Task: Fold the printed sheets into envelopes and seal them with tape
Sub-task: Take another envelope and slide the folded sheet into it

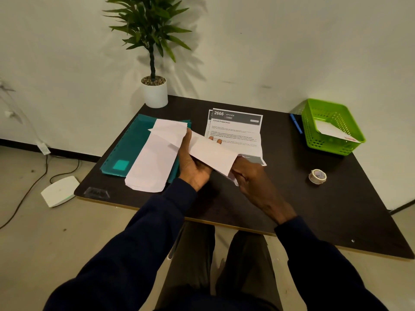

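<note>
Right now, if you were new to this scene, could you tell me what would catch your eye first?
First, the left hand and right hand gripping a white envelope above the middle of the dark table. Next comes the bright green basket at the table's far right corner. After that, the potted plant at its far left corner, against the wall.

Dark navy long sleeves [134,243]; dark olive trousers [193,265]
</note>
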